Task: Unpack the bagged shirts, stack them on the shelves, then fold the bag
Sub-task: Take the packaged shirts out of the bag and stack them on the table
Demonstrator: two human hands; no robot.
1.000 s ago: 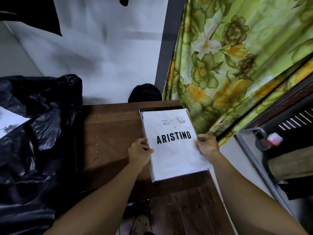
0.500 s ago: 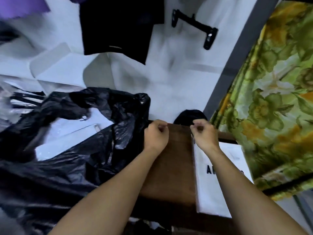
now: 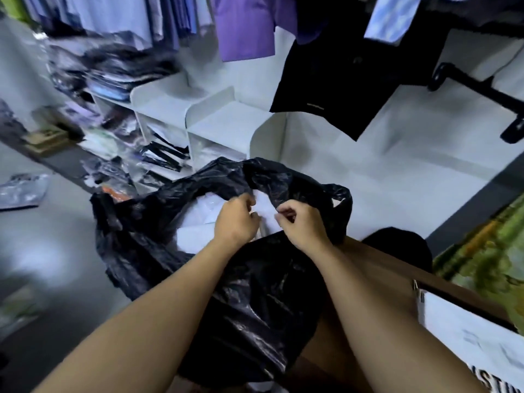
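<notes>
Unpacking: the hands reach for the next shirt in the one crumpled black plastic bag (image 3: 255, 293), centre frame.
At least two flat white shirt packs (image 3: 195, 222) show in its mouth. The left grip (image 3: 235, 222) and right grip (image 3: 302, 225) curl there; I cannot tell whether either holds anything. Next, I judge: pinch one pack and lift it clear. One lettered white pack (image 3: 465, 336) lies on the brown wooden desk (image 3: 397, 279), lower right.

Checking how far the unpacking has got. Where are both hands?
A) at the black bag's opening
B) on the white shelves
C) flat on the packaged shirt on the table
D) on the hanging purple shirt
A: the left hand and right hand are at the mouth of the black bag, over the white packages inside.
</notes>
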